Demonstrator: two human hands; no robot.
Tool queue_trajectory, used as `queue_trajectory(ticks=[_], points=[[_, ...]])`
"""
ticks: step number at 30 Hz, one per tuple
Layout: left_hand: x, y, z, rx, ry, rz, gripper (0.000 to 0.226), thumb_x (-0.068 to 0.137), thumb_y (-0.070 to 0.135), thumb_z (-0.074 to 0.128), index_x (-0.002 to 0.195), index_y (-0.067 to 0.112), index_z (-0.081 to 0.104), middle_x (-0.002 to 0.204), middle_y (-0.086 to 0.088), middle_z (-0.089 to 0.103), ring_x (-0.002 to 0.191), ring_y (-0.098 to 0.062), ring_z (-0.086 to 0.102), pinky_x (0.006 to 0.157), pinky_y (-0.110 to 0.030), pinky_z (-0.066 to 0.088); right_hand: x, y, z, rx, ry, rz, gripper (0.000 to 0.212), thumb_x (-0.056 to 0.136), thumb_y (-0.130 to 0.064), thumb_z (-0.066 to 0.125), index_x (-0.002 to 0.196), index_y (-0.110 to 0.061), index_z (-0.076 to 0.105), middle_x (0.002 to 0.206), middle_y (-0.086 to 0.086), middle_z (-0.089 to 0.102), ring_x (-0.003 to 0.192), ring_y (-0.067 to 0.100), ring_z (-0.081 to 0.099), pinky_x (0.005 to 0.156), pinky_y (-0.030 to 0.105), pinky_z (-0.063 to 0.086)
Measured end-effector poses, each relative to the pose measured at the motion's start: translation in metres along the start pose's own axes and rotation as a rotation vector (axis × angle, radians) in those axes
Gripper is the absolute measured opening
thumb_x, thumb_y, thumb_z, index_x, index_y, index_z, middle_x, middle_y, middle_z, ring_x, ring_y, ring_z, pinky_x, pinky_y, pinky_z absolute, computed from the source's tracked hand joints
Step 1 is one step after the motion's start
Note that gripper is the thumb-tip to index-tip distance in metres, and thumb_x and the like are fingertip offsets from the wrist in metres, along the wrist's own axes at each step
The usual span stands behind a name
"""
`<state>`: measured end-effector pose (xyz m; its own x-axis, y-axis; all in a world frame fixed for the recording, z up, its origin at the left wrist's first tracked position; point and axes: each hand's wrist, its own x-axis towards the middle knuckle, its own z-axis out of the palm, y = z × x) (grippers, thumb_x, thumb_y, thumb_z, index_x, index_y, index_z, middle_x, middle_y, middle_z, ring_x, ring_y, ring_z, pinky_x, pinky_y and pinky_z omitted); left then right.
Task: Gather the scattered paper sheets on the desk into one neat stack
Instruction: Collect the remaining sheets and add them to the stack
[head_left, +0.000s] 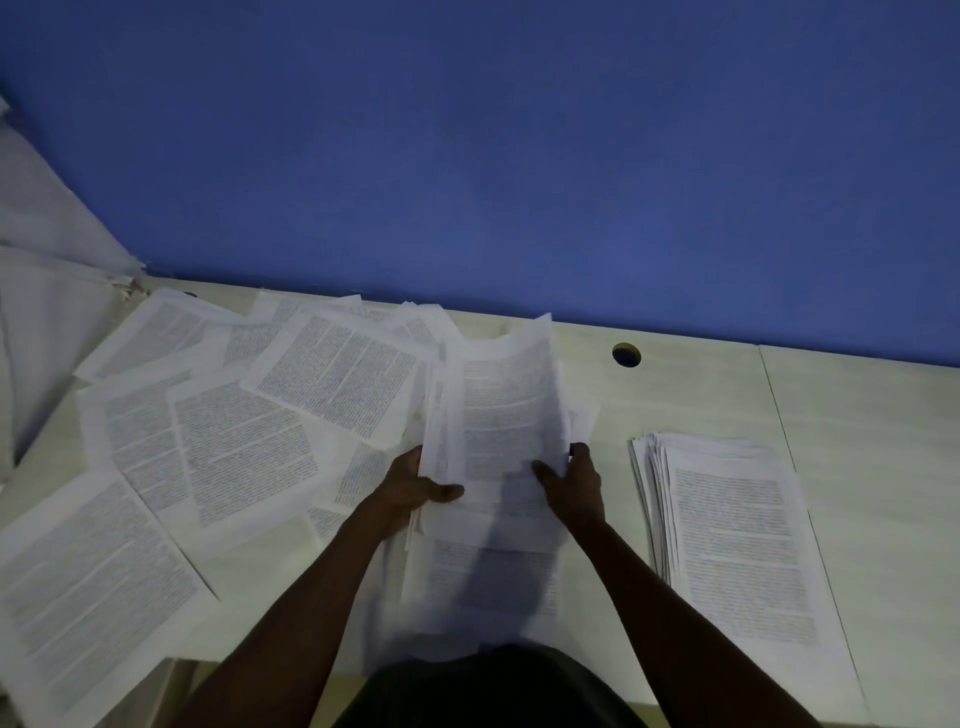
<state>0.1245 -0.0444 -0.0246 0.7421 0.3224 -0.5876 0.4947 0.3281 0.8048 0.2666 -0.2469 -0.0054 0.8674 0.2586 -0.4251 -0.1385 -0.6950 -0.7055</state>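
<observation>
White printed paper sheets (218, 431), each covered with blocks of dark text, lie scattered and overlapping across the left half of the pale, wood-grain desk (857, 415), some reaching its front edge and others lying close to the blue wall (519, 156) behind. Near the middle, the left hand (415, 486) grips the left edge of a small bundle of printed sheets (506, 415), thumb curled over the top and fingers hidden beneath. This bundle is lifted off the desk and bows upward, its far end rising toward the wall, above another printed sheet (493, 577) lying flat by the front edge. The right hand (574, 480) pinches the bundle's right edge, thumb on the printed face and fingers wrapped behind. Beyond it, a small round cable hole (626, 355) sits in the desk top close to the wall. Further right, well apart from the hands, a roughly squared stack of printed sheets (737, 535) rests on the desk, its left edges slightly fanned.
</observation>
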Motion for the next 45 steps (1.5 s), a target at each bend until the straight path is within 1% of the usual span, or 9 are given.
queue_trajectory(ticks=[7, 10, 13, 17, 23, 27, 33, 39, 45], points=[[-0.006, -0.006, -0.013, 0.007, 0.131, -0.023, 0.053, 0.080, -0.010, 0.078, 0.128, 0.004, 0.062, 0.115, -0.007, 0.070, 0.101, -0.018, 0.067, 0.074, -0.016, 0.058, 0.002, 0.011, -0.037, -0.100, 0.341, -0.019, 0.026, 0.099, -0.008, 0.060, 0.125, -0.005, 0.064, 0.116, 0.019, 0.072, 0.107, 0.040, 0.068, 0.087, 0.043, 0.052], [-0.003, -0.005, -0.019, -0.034, 0.141, -0.150, 0.040, 0.089, -0.003, 0.071, 0.128, 0.002, 0.064, 0.127, -0.019, 0.067, 0.095, -0.022, 0.069, 0.084, -0.034, 0.060, 0.019, 0.015, -0.050, -0.196, 0.123, -0.122, 0.019, 0.095, -0.003, 0.060, 0.110, -0.009, 0.070, 0.101, 0.014, 0.072, 0.097, 0.034, 0.067, 0.076, 0.035, 0.046], [-0.012, 0.007, -0.024, -0.334, 0.098, -0.274, 0.052, 0.102, 0.047, 0.050, 0.124, 0.003, 0.068, 0.118, -0.021, 0.072, 0.104, -0.036, 0.070, 0.089, -0.047, 0.057, 0.030, 0.016, -0.055, -0.400, -0.151, -0.211, 0.018, 0.094, -0.006, 0.062, 0.083, -0.017, 0.071, 0.082, 0.009, 0.069, 0.084, 0.033, 0.067, 0.064, 0.031, 0.040], [-0.009, 0.010, -0.043, -0.427, 0.080, -0.375, 0.095, 0.080, 0.088, 0.039, 0.121, 0.008, 0.070, 0.120, -0.017, 0.072, 0.113, -0.037, 0.066, 0.092, -0.049, 0.056, 0.031, 0.000, -0.051, -0.920, -0.161, -0.376, 0.027, 0.094, -0.019, 0.062, 0.115, -0.032, 0.073, 0.114, 0.009, 0.064, 0.113, 0.033, 0.060, 0.097, 0.045, 0.044], [-0.012, 0.037, -0.006, -0.088, 0.048, -0.217, 0.056, 0.086, 0.060, 0.065, 0.122, 0.017, 0.065, 0.119, -0.011, 0.071, 0.102, -0.022, 0.068, 0.090, -0.036, 0.056, 0.035, -0.059, 0.000, -0.688, -0.064, -0.717, 0.041, 0.089, 0.003, 0.068, 0.121, -0.022, 0.070, 0.118, 0.007, 0.065, 0.114, 0.027, 0.057, 0.101, 0.043, 0.049], [0.009, 0.003, 0.000, 0.310, 0.159, -0.059, 0.070, 0.063, 0.050, 0.091, 0.121, 0.015, 0.070, 0.115, -0.003, 0.073, 0.108, -0.025, 0.069, 0.096, -0.046, 0.057, 0.034, -0.085, 0.033, -0.177, 0.005, -0.521, 0.084, 0.084, -0.006, 0.083, 0.154, -0.014, 0.039, 0.158, 0.014, 0.038, 0.146, 0.028, 0.036, 0.119, 0.040, 0.039], [0.001, -0.016, 0.037, 0.495, 0.653, -0.176, 0.047, 0.079, 0.019, 0.070, 0.121, 0.002, 0.059, 0.126, -0.020, 0.057, 0.117, -0.038, 0.055, 0.098, -0.042, 0.049, 0.044, -0.023, -0.004, -0.561, 0.004, 0.090, 0.118, 0.072, -0.073, 0.080, 0.154, -0.006, 0.028, 0.152, 0.018, 0.039, 0.142, 0.040, 0.039, 0.112, 0.055, 0.042], [-0.004, -0.006, 0.091, 0.792, 0.675, -0.283, 0.061, 0.076, 0.032, 0.072, 0.124, 0.010, 0.042, 0.130, -0.018, 0.036, 0.116, -0.036, 0.043, 0.090, -0.046, 0.048, 0.014, 0.002, 0.008, -0.447, -0.068, 0.134, 0.101, 0.074, -0.065, 0.083, 0.141, -0.006, 0.037, 0.141, 0.017, 0.048, 0.131, 0.039, 0.052, 0.103, 0.049, 0.050], [-0.002, -0.010, 0.078, 0.407, 0.473, -0.051, 0.059, 0.079, 0.021, 0.078, 0.127, 0.011, 0.047, 0.125, -0.011, 0.057, 0.108, -0.026, 0.058, 0.090, -0.035, 0.051, 0.000, 0.018, 0.006, -0.111, -0.145, 0.108, 0.069, 0.080, -0.036, 0.085, 0.136, -0.010, 0.053, 0.131, 0.011, 0.065, 0.121, 0.033, 0.062, 0.091, 0.035, 0.050]])
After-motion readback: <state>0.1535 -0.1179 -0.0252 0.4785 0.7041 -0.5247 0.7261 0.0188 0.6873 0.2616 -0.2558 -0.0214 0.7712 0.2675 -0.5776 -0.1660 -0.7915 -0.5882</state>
